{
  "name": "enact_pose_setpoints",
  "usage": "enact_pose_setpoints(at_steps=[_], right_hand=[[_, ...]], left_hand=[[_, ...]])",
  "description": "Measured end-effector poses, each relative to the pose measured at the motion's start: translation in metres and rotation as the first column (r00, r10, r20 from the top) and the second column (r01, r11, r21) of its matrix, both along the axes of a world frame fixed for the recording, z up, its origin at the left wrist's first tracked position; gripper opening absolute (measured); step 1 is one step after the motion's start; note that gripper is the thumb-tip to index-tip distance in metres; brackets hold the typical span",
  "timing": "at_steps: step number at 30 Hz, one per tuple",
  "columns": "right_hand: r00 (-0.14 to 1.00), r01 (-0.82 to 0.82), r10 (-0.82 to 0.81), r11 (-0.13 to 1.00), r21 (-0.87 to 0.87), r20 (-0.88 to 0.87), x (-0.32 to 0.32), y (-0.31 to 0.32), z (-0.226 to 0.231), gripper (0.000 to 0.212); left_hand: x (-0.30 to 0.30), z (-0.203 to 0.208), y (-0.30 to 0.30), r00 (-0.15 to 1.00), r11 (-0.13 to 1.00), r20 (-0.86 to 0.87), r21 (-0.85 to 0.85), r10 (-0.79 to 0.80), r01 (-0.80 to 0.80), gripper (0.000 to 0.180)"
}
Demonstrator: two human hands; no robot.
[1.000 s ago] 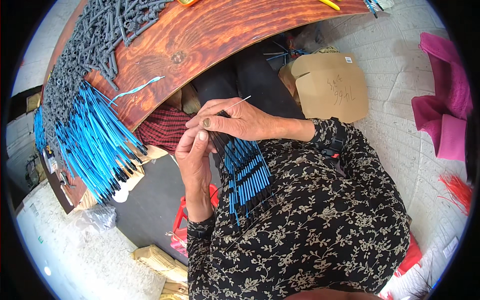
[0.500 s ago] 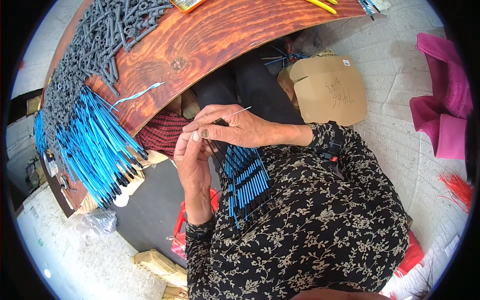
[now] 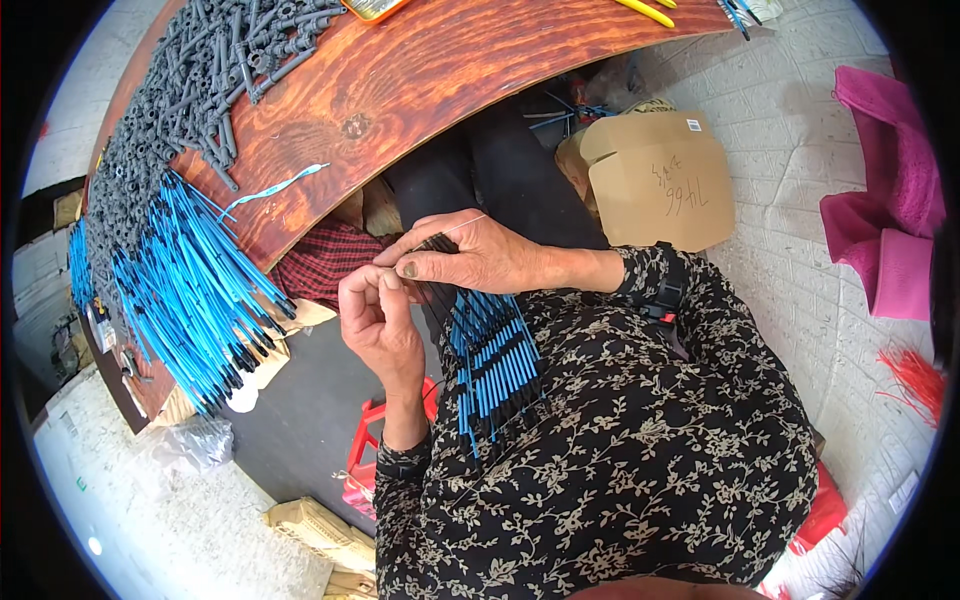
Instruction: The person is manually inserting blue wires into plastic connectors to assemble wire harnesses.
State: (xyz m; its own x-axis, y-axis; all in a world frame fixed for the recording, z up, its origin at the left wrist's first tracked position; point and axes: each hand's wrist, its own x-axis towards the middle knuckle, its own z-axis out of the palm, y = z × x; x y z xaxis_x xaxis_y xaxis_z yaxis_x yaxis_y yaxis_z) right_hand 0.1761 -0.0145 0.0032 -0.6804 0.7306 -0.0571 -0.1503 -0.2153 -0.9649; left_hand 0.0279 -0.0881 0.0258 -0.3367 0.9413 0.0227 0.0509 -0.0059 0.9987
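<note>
My right hand [image 3: 480, 252] is closed, with thumb and fingers clamped on a small bundle of dark strands [image 3: 437, 243]. From it hangs a panel of slim blue-and-black tubes [image 3: 500, 368], resting against my floral black top in slanting rows. A thin pale line, a needle or thread, shows at the back of the right fingers. Close by on the left, my left hand [image 3: 382, 318] makes a pinch, thumb against forefinger, touching or nearly touching the right fingertips. What it pinches is too small to make out.
On the curved wooden table [image 3: 400, 100] lie a heap of grey plastic fittings [image 3: 190, 100], a pile of blue tubes [image 3: 200, 290], a twisted blue strip [image 3: 275, 188] and a yellow-handled tool [image 3: 645, 12]. A cardboard box [image 3: 660, 180] stands beyond my right forearm, and pink cloth [image 3: 890, 190] lies farther right.
My left hand has shifted slightly left and its fingers have curled more. The pale line at my right hand shows shorter and slants differently. The tube panel hangs as before.
</note>
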Motion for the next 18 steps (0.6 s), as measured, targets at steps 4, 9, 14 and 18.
enact_pose_setpoints(at_steps=[4,9,14,18], right_hand=[[1.0,0.01,-0.01,1.0,-0.018,-0.003,0.0,0.0,-0.003,0.028],[1.0,-0.01,0.01,0.996,-0.092,0.005,0.003,0.001,-0.004,0.029],[0.999,-0.038,0.04,0.992,-0.124,0.019,0.002,0.001,-0.005,0.03],[0.994,0.047,-0.074,0.951,0.304,0.077,0.0,0.004,-0.012,0.029]], left_hand=[[-0.003,-0.003,-0.003,1.0,0.999,-0.025,-0.036,0.002,-0.003,0.012],[-0.009,-0.013,-0.005,0.999,0.998,-0.01,-0.044,0.037,-0.037,0.009],[-0.016,-0.02,-0.005,0.973,0.983,0.224,-0.154,-0.062,0.098,0.024],[-0.013,-0.011,-0.006,0.894,0.857,0.331,-0.316,-0.302,0.407,0.042]])
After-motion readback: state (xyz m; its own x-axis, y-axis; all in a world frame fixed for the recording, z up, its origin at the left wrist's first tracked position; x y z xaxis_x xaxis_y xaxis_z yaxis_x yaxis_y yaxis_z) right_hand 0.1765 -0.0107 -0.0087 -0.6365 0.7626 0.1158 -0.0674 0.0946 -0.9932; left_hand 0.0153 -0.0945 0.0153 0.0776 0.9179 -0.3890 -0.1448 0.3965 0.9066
